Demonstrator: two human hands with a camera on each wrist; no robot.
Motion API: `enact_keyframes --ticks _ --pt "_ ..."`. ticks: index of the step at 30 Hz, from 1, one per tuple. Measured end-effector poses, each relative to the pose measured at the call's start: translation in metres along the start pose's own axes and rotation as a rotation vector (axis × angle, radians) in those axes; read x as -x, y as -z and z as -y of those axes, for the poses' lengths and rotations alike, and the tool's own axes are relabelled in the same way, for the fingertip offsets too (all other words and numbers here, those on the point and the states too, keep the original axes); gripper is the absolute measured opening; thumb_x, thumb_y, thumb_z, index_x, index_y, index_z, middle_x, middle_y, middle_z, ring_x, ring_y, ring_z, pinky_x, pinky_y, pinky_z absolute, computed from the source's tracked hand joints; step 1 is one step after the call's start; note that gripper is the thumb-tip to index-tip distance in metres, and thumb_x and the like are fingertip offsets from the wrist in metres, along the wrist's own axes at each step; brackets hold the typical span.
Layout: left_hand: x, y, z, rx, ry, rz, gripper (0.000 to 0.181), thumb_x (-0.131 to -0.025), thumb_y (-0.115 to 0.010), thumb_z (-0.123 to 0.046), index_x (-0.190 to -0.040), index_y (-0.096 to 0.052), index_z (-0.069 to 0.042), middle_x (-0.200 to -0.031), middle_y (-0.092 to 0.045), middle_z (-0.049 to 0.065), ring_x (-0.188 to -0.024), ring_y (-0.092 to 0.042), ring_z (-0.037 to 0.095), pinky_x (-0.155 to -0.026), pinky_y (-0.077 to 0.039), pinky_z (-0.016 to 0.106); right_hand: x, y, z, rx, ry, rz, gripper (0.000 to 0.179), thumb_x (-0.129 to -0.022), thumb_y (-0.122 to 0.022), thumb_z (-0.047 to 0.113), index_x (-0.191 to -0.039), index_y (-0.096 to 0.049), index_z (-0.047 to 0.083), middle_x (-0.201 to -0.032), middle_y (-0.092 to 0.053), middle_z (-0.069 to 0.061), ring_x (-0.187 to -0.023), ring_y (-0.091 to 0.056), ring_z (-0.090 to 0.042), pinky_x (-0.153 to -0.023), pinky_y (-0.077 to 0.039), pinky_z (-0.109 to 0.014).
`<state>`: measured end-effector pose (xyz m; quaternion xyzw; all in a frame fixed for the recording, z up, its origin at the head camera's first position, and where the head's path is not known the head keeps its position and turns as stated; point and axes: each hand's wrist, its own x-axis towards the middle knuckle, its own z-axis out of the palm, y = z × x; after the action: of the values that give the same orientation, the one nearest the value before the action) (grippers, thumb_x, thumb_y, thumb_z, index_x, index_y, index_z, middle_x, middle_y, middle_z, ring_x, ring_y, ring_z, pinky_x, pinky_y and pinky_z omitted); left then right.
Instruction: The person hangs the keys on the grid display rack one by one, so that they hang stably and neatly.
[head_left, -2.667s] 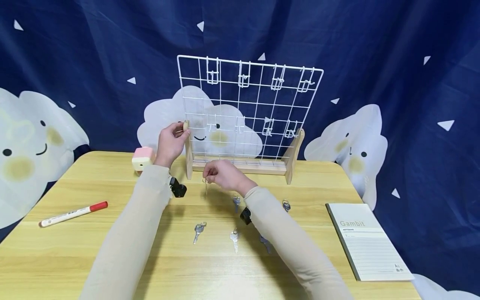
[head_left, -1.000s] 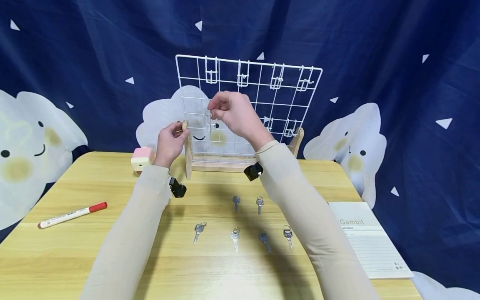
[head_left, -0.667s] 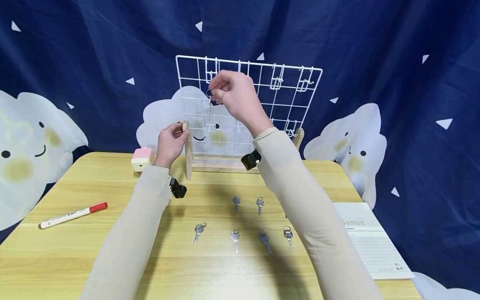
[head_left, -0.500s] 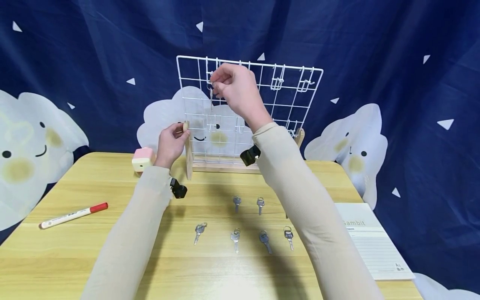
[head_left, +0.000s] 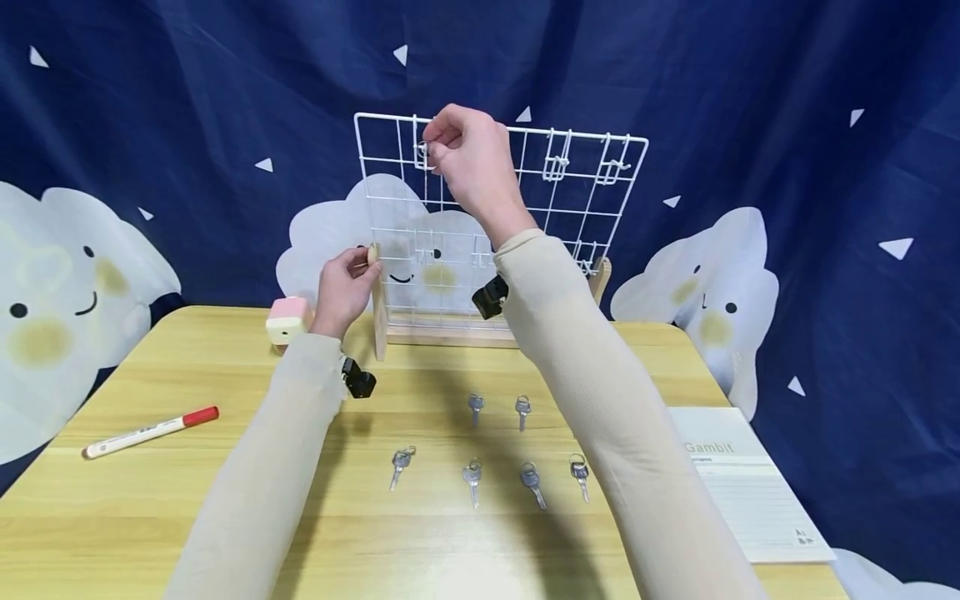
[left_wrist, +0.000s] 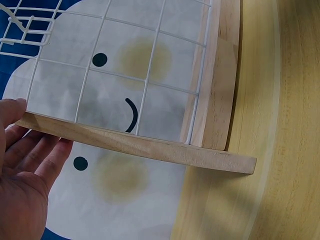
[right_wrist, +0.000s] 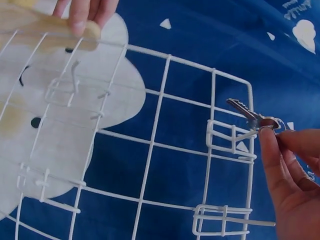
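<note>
A white wire grid (head_left: 457, 208) stands in a wooden base, with white hooks on it. My left hand (head_left: 345, 287) grips the left wooden upright (left_wrist: 135, 142), thumb on one side and fingers on the other. At the grid's upper left, my right hand (head_left: 476, 162) pinches a silver key (right_wrist: 244, 111) by its ring end. In the right wrist view the key is right at the tip of a hook (right_wrist: 222, 136); whether its ring is around the hook I cannot tell. Another hook (right_wrist: 220, 220) beside it carries nothing.
Several keys, among them one nearer the grid (head_left: 476, 406) and one nearer the front (head_left: 472, 475), lie on the wooden table (head_left: 420, 550). A red-capped marker (head_left: 150, 432) and a pink-and-white block (head_left: 288, 321) are left; a notebook (head_left: 750, 492), partly behind the right sleeve, is right.
From low by the base, my right hand has carried the key up along the grid to the upper-left hook. My left hand has kept its grip on the upright.
</note>
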<state>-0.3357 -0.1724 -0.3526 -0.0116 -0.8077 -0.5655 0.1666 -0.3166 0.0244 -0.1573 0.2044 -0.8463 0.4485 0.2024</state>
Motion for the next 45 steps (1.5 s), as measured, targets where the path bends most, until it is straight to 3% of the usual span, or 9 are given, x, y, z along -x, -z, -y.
enact_keyframes --ticks 2,8,9,13,19,24,31,38,45 --pt "0.0 0.0 0.0 0.001 -0.01 -0.003 0.039 -0.098 -0.06 -0.012 -0.133 -0.055 0.005 -0.128 -0.059 0.021 -0.119 -0.057 0.03 -0.099 -0.051 0.034 -0.001 -0.001 -0.001 0.057 -0.002 -0.004 0.012 -0.092 -0.06 -0.002 -0.093 -0.07 0.005 -0.082 -0.065 -0.001 -0.074 -0.062 -0.01 -0.081 -0.05 -0.014" --pt "0.002 0.001 0.0 0.004 -0.002 0.0 0.04 -0.098 -0.06 -0.012 -0.134 -0.055 0.005 -0.129 -0.059 0.022 -0.12 -0.057 0.03 -0.1 -0.05 0.034 -0.001 -0.006 -0.008 0.104 -0.028 0.008 0.012 -0.093 -0.058 0.001 -0.095 -0.069 0.007 -0.084 -0.065 0.0 -0.076 -0.062 -0.01 -0.08 -0.049 -0.015" --pt "0.002 0.001 0.0 0.004 0.0 0.002 0.04 -0.098 -0.06 -0.012 -0.134 -0.055 0.005 -0.129 -0.059 0.022 -0.12 -0.057 0.03 -0.1 -0.05 0.034 0.0 -0.007 -0.009 0.094 -0.028 0.01 0.012 -0.094 -0.058 0.001 -0.095 -0.069 0.006 -0.085 -0.064 -0.001 -0.077 -0.062 -0.011 -0.071 -0.05 -0.016" --pt "0.003 0.001 0.0 -0.005 0.004 0.004 0.041 -0.099 -0.06 -0.014 -0.135 -0.054 0.004 -0.13 -0.058 0.022 -0.121 -0.056 0.03 -0.1 -0.05 0.035 0.001 -0.009 -0.014 0.119 -0.016 0.007 0.011 -0.094 -0.059 0.002 -0.098 -0.068 0.006 -0.089 -0.064 -0.001 -0.081 -0.06 -0.01 -0.073 -0.048 -0.014" --pt "0.001 0.0 0.001 -0.008 0.001 0.002 0.041 -0.099 -0.06 -0.015 -0.135 -0.054 0.004 -0.13 -0.058 0.022 -0.121 -0.056 0.03 -0.101 -0.05 0.034 0.008 -0.01 -0.025 0.198 0.056 0.005 0.011 -0.094 -0.06 0.004 -0.1 -0.069 0.006 -0.095 -0.065 -0.002 -0.086 -0.058 -0.011 -0.076 -0.046 -0.014" --pt "0.002 -0.001 0.001 0.004 0.003 0.005 0.041 -0.099 -0.06 -0.014 -0.135 -0.054 0.004 -0.131 -0.058 0.022 -0.121 -0.056 0.03 -0.1 -0.05 0.034 0.023 -0.008 -0.036 0.271 0.168 0.059 0.013 -0.095 -0.059 0.003 -0.104 -0.068 0.003 -0.098 -0.062 -0.004 -0.089 -0.06 -0.013 -0.078 -0.047 -0.014" --pt "0.003 -0.003 0.003 0.005 0.003 0.012 0.041 -0.099 -0.059 -0.011 -0.137 -0.053 0.003 -0.133 -0.056 0.022 -0.122 -0.055 0.03 -0.101 -0.049 0.033 0.05 -0.005 -0.056 0.245 0.238 0.194 0.011 -0.096 -0.06 0.004 -0.103 -0.067 0.006 -0.099 -0.062 -0.001 -0.088 -0.061 -0.011 -0.078 -0.051 -0.016" --pt "0.004 -0.003 0.003 -0.015 0.001 0.014 0.042 -0.099 -0.059 -0.009 -0.138 -0.052 0.002 -0.136 -0.054 0.022 -0.123 -0.055 0.031 -0.101 -0.049 0.033 0.084 -0.009 -0.082 0.191 0.226 0.305 0.01 -0.095 -0.061 0.004 -0.103 -0.068 0.004 -0.1 -0.064 -0.003 -0.089 -0.062 -0.012 -0.079 -0.055 -0.021" --pt "0.004 -0.004 0.005 -0.022 -0.007 0.011 0.041 -0.098 -0.06 -0.008 -0.138 -0.053 0.0 -0.136 -0.055 0.019 -0.123 -0.055 0.029 -0.101 -0.049 0.033 0.112 -0.01 -0.102 0.16 0.205 0.329 0.007 -0.093 -0.065 0.003 -0.1 -0.068 0.004 -0.098 -0.064 -0.003 -0.089 -0.062 -0.014 -0.078 -0.057 -0.025"
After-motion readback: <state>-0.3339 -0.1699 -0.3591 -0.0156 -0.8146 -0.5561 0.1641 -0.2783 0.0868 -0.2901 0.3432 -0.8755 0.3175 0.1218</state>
